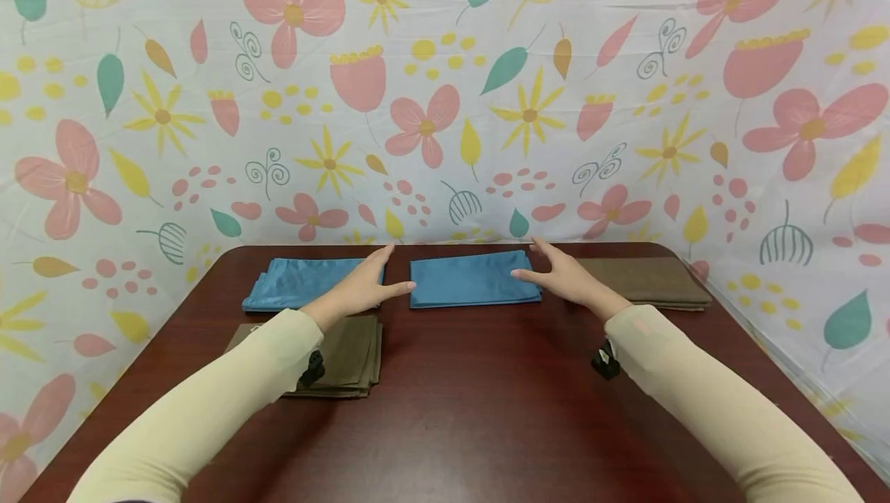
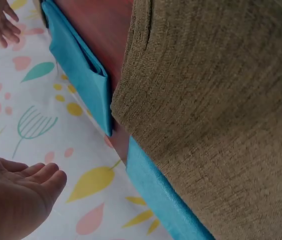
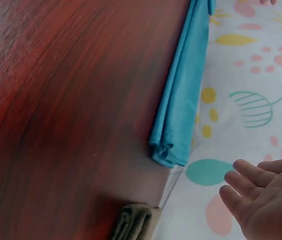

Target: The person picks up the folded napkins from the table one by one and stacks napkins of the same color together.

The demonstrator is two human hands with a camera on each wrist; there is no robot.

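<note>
A folded blue cloth point(image 1: 473, 280) lies at the back middle of the table, between my two hands. My left hand point(image 1: 360, 283) is raised near its left end, fingers extended and thumb apart, with nothing held. Opposite it, my right hand point(image 1: 565, 277) hovers by the cloth's right end, palm turned inward and fingers spread loosely. In the right wrist view the same blue cloth point(image 3: 180, 95) shows its layered fold, and the right hand point(image 3: 265, 200) is apart from it. The left wrist view has the left hand point(image 2: 18, 195) holding nothing.
Behind the left hand is another folded blue cloth point(image 1: 299, 283). A stack of brown cloths point(image 1: 348, 360) lies under the left forearm. One more folded brown cloth pile point(image 1: 650, 280) is at the back right. A flower-print curtain point(image 1: 445, 62) hangs along the dark red table point(image 1: 480, 410).
</note>
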